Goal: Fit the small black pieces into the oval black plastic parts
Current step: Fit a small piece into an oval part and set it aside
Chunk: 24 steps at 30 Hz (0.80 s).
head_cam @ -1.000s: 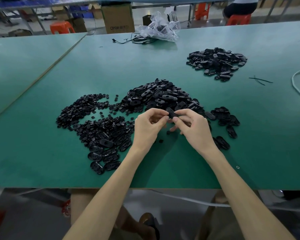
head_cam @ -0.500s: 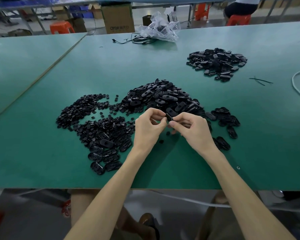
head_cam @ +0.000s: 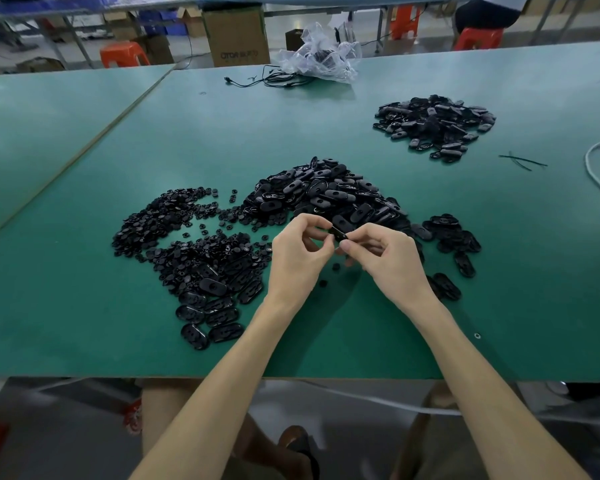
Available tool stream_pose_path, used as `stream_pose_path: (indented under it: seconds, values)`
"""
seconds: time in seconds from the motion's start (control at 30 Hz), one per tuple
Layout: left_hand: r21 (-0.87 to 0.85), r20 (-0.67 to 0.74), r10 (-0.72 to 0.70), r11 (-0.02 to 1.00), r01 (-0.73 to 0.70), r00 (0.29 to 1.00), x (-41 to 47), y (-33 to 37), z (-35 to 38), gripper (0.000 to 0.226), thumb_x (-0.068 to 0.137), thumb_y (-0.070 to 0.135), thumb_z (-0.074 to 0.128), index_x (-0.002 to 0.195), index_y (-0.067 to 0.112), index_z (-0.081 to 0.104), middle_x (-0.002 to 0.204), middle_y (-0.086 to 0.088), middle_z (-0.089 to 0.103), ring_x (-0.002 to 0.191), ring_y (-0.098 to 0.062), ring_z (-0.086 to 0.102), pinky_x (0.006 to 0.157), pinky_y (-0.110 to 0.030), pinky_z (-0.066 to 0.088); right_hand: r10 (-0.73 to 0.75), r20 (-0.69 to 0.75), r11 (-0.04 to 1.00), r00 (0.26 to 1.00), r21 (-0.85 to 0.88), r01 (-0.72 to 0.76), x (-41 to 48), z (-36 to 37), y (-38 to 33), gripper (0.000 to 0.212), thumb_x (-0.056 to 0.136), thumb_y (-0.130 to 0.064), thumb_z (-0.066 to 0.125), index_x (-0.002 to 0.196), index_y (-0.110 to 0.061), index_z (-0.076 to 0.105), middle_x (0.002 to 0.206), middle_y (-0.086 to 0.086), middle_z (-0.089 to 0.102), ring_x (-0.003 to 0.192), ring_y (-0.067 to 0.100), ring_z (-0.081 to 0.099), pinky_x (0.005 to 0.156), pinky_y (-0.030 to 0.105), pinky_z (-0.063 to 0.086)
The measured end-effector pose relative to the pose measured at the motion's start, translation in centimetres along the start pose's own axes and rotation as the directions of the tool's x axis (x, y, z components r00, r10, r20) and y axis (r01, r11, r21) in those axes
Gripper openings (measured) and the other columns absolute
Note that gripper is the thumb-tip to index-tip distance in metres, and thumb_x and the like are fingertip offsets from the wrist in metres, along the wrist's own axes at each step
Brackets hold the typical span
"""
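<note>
Surface [head_cam: 84,306]: green.
Near left: small black pieces [head_cam: 174,233] heaped.
Centre: oval parts [head_cam: 326,195] piled beside them.
Far right: second oval pile [head_cam: 433,124].

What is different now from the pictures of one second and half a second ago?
Very little. The left hand and right hand still pinch one oval part between them; it dropped slightly and turned, so less of it shows. Nothing was picked up or let go. The small pieces, the near heap of oval parts and the far heap lie unchanged.
</note>
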State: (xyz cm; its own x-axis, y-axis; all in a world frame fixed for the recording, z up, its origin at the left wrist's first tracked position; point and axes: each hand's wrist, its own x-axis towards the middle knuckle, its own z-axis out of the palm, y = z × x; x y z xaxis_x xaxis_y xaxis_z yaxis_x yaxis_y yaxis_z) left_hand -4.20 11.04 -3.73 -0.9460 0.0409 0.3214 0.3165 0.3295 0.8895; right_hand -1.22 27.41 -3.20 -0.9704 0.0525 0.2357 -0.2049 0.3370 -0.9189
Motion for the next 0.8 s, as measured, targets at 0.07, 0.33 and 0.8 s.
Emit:
stream_pose_path:
  seconds: [0.07,0.33,0.8]
  values:
    - [0.006,-0.009,-0.016,1.0,0.016,1.0,0.05,-0.12,0.03,0.018,0.09,0.012,0.077,0.1,0.024,0.068,0.082,0.01,0.07,0.06,0.002,0.055,0.06,-0.011,0.045,0.002,0.006,1.0,1.0,-0.006,-0.002,-0.04,0.0,0.01,0.001,0.093,-0.011,0.078,0.094,-0.01,0.077,0.084,-0.003,0.079,0.073,0.014,0.076,0.08,0.028,0.061]
    - [0.03,0.008,0.004,1.0,-0.004,1.0,0.01,-0.15,0.04,0.014,0.091,0.012,0.077,0.098,0.022,0.07,0.08,0.012,0.07,0.06,0.002,0.055,0.059,-0.011,0.044,-0.005,0.003,1.0,1.0,-0.026,0.005,-0.13,-0.09,-0.05,0.003,0.094,-0.012,0.077,0.091,-0.01,0.076,0.081,-0.005,0.078,0.071,0.013,0.075,0.079,0.027,0.06]
    - [-0.009,0.059,-0.019,1.0,0.02,0.998,0.07,0.5,-0.33,0.024,0.088,0.015,0.082,0.109,0.018,0.07,0.097,0.006,0.07,0.084,-0.006,0.066,0.073,-0.015,0.049,-0.017,0.016,0.998,1.0,-0.054,0.018,0.0,-0.02,0.15,0.005,0.097,-0.01,0.072,0.093,-0.012,0.075,0.081,-0.003,0.077,0.069,0.013,0.074,0.07,0.02,0.054]
